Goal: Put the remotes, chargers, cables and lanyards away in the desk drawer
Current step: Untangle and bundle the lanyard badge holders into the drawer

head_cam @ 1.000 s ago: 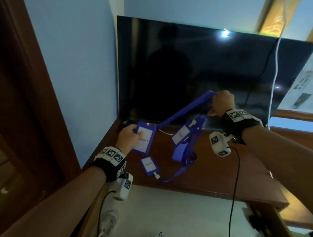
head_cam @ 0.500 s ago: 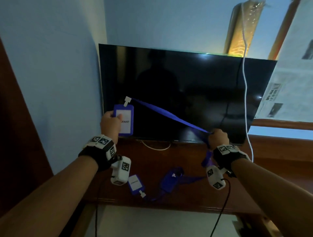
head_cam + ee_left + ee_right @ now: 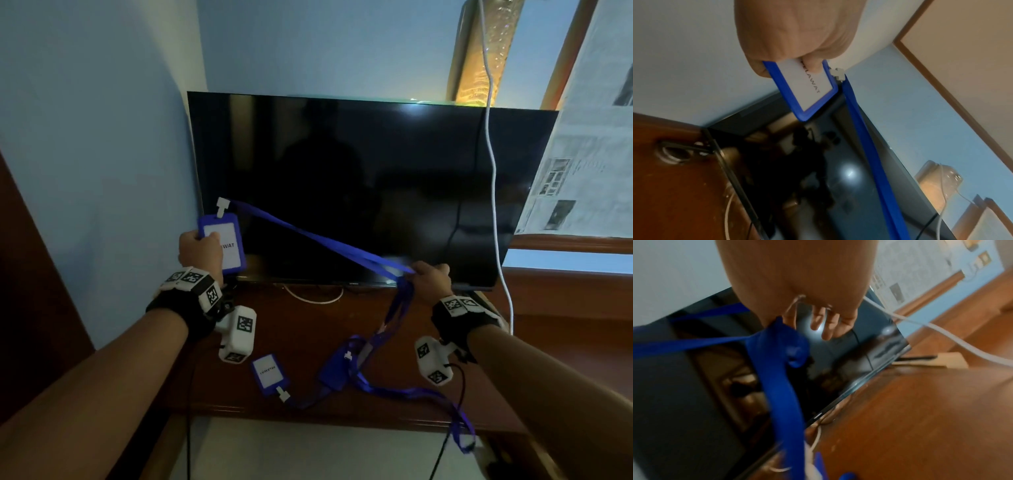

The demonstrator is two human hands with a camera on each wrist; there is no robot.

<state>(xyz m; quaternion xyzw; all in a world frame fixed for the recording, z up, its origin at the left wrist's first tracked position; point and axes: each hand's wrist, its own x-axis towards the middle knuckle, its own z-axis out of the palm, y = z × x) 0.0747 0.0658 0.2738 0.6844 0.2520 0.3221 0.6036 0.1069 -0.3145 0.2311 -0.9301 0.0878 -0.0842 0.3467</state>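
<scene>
My left hand (image 3: 200, 251) grips a blue badge holder (image 3: 224, 245) with a white card, raised in front of the TV's lower left corner; the same badge holder (image 3: 809, 90) shows in the left wrist view. Its blue lanyard strap (image 3: 318, 240) runs taut to my right hand (image 3: 428, 279), which pinches the bunched straps (image 3: 777, 337) between thumb and forefinger, other fingers loose. More blue straps hang from that hand to a tangle (image 3: 346, 366) on the wooden desk (image 3: 308, 329). A second badge holder (image 3: 269, 373) lies flat near the front edge.
A dark TV (image 3: 359, 188) stands at the back of the desk. A white cable (image 3: 493, 171) hangs down its right side, and another white cable (image 3: 315, 298) loops under the screen. One strap loop (image 3: 462, 431) droops over the desk's front edge. Newspaper (image 3: 589, 154) covers the right window.
My left hand has lifted the badge holder up off the desk while my right hand dropped lower, pulling the strap taut. The other lanyards settled onto the desk.
</scene>
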